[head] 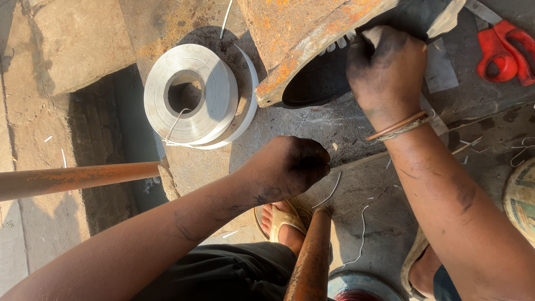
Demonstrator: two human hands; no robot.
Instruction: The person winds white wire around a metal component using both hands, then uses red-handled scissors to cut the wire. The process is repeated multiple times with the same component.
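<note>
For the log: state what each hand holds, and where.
Left hand grips a thin stick at its end; right hand pinches pale strip at the rusty housing.

— What does the person wear?
— Bare, grime-smudged forearms; thin copper and thread bangles (pixel 402 126) on the right wrist; dark trousers (pixel 223 276); tan flip-flop sandals (pixel 281 218).

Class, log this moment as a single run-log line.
left hand: fist gripping thin wooden stick | right hand: pressing pale strip at rusty metal housing | white tape roll: idle

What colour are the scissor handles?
The scissor handles are bright red-orange, seen top right in the head view.
</note>
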